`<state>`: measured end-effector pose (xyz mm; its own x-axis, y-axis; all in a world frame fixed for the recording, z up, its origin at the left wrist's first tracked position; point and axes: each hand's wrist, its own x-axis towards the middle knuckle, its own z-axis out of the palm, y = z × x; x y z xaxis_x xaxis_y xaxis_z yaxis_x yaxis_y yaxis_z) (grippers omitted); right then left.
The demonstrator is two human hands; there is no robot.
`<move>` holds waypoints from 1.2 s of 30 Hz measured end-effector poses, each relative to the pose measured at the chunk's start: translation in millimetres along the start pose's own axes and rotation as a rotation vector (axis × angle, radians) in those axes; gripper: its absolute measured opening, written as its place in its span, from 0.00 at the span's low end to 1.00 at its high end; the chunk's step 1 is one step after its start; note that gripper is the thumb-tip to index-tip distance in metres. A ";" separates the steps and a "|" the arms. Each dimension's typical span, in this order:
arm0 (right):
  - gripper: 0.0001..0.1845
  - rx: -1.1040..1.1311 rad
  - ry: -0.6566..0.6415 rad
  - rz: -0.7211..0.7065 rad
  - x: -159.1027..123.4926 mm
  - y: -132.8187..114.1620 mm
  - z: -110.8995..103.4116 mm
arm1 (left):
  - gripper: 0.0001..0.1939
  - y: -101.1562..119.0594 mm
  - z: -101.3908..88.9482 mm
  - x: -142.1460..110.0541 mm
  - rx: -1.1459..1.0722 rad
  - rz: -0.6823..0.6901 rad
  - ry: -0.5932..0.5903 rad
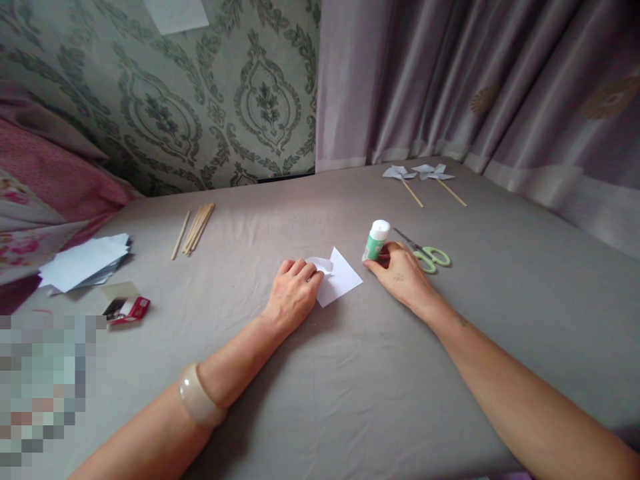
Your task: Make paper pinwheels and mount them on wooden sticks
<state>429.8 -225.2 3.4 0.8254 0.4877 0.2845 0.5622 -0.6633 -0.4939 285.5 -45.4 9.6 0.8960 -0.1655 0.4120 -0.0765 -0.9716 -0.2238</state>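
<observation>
My left hand (296, 293) is closed on a small white paper (343, 280), pressing it to the cloth. One strip of the paper curls over near my fingers, and its far corner points away from me. My right hand (403, 275) has its thumb and fingers around the lower part of a glue stick (377, 240) with a green label and a white cap on top. The glue stick stands nearly upright, slightly tilted. Just behind my right fingers lie scissors (434, 257) with light green handles, partly hidden by the hand.
Two paper pinwheels (400, 172) on sticks lie at the back right. Wooden sticks (199, 229) lie at the back left. Farther left are a stack of white paper (85, 261) and an open red box (133, 310) with small items. Curtains (425, 80) and a wall border the grey cloth.
</observation>
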 end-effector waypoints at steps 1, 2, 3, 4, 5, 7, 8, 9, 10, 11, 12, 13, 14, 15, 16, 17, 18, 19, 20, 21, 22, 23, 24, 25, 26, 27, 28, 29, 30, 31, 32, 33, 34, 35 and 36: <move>0.11 -0.050 -0.026 -0.003 -2.9 -1.3 -4.4 | 0.08 0.0 -0.2 -0.1 0.000 0.003 0.001; 0.10 -0.108 -0.058 -0.004 -6.2 -3.1 -9.3 | 0.08 -0.1 -0.3 -0.1 0.000 0.009 0.003; 0.09 -0.164 -0.098 -0.004 -9.8 -5.6 -14.3 | 0.08 0.0 -0.4 -0.1 0.000 0.015 0.006; 0.09 -0.209 -0.132 -0.002 -13.5 -8.6 -18.7 | 0.08 0.0 -0.5 -0.1 0.001 0.021 0.011; 0.10 -0.240 -0.155 -0.005 -17.1 -12.0 -22.3 | 0.08 0.1 -0.4 -0.1 0.003 0.027 0.015; 0.10 -0.262 -0.177 -0.022 -23.6 -19.9 -25.5 | 0.08 0.4 -0.1 0.2 0.008 0.035 0.026; 0.10 -0.254 -0.183 -0.041 -26.2 -23.9 -25.0 | 0.09 0.6 0.2 0.4 0.012 0.038 0.031; 0.10 -0.236 -0.190 -0.068 -28.5 -27.7 -23.1 | 0.09 0.9 0.5 0.6 0.015 0.042 0.035; 0.10 -0.213 -0.197 -0.101 -30.4 -31.2 -20.2 | 0.09 1.1 0.9 0.8 0.018 0.046 0.037; 0.10 -0.188 -0.205 -0.138 -32.0 -34.3 -16.6 | 0.09 1.3 1.2 0.9 0.021 0.050 0.037; 0.11 -0.163 -0.211 -0.176 -33.4 -37.1 -12.7 | 0.09 1.5 1.5 1.1 0.025 0.053 0.033; 0.12 -0.142 -0.215 -0.209 -34.7 -39.5 -8.9 | 0.09 1.6 1.7 1.1 0.029 0.058 0.030; 0.13 -0.126 -0.218 -0.236 -35.8 -41.7 -5.6 | 0.09 1.8 1.8 1.2 0.033 0.064 0.030; 0.14 -0.113 -0.220 -0.257 -36.9 -43.8 -2.8 | 0.08 1.8 1.8 1.2 0.037 0.071 0.031; 0.14 -0.104 -0.223 -0.275 -37.8 -45.7 -0.8 | 0.08 1.9 1.6 1.2 0.039 0.077 0.033; 0.15 -0.100 -0.228 -0.289 -38.6 -47.5 0.6 | 0.08 1.9 1.3 1.2 0.041 0.083 0.033; 0.16 -0.101 -0.234 -0.301 -39.3 -49.3 1.3 | 0.08 2.0 0.9 1.2 0.042 0.085 0.031; 0.16 -0.106 -0.241 -0.312 -39.9 -50.9 1.7 | 0.08 2.0 0.4 1.2 0.042 0.085 0.023; 0.17 -0.115 -0.246 -0.321 -40.5 -52.4 1.8 | 0.08 2.1 -0.1 1.1 0.042 0.084 0.014; 0.17 -0.126 -0.252 -0.332 -40.9 -53.7 1.8 | 0.09 2.2 -0.6 1.1 0.040 0.083 0.007; 0.17 -0.140 -0.259 -0.344 -41.3 -54.8 1.9 | 0.09 2.3 -1.0 1.0 0.038 0.084 -0.002; 0.18 -0.157 -0.265 -0.357 -41.6 -55.8 2.0 | 0.09 2.4 -1.2 1.0 0.035 0.086 -0.012; 0.18 -0.174 -0.271 -0.370 -41.9 -56.5 2.3 | 0.09 2.4 -1.3 0.9 0.032 0.086 -0.018; 0.18 -0.191 -0.276 -0.381 -42.1 -57.2 2.7 | 0.08 2.5 -1.3 0.8 0.030 0.087 -0.024; 0.18 -0.204 -0.279 -0.391 -42.3 -57.6 3.2 | 0.08 2.5 -1.1 0.7 0.029 0.085 -0.028; 0.18 -0.213 -0.282 -0.399 -42.3 -58.0 3.6 | 0.08 2.5 -0.8 0.7 0.031 0.083 -0.028; 0.18 -0.218 -0.282 -0.403 -42.4 -58.2 4.0 | 0.08 2.5 -0.5 0.6 0.036 0.083 -0.023; 0.18 -0.221 -0.283 -0.405 -42.3 -58.3 4.2 | 0.08 2.4 -0.2 0.6 0.041 0.086 -0.015; 0.18 -0.223 -0.285 -0.405 -42.2 -58.4 4.4 | 0.08 2.4 0.1 0.5 0.047 0.088 -0.008; 0.19 -0.225 -0.287 -0.406 -42.1 -58.4 4.5 | 0.08 2.5 0.3 0.5 0.052 0.090 -0.002; 0.18 -0.227 -0.289 -0.407 -42.0 -58.3 4.7 | 0.08 2.6 0.3 0.5 0.055 0.090 0.002; 0.18 -0.230 -0.290 -0.406 -41.9 -58.2 4.8 | 0.08 2.7 0.3 0.5 0.057 0.087 0.003; 0.18 -0.231 -0.288 -0.404 -41.9 -58.1 5.1 | 0.08 2.8 0.2 0.5 0.057 0.082 0.000; 0.18 -0.230 -0.285 -0.401 -41.8 -57.9 5.5 | 0.08 3.0 0.1 0.5 0.057 0.078 -0.003; 0.18 -0.228 -0.283 -0.399 -41.9 -57.8 5.9 | 0.08 3.2 -0.1 0.6 0.056 0.075 -0.007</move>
<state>362.5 -203.9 15.1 0.5172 0.8397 0.1655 0.8520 -0.4867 -0.1929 285.7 -48.6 9.2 0.8915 -0.2366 0.3864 -0.1195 -0.9454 -0.3033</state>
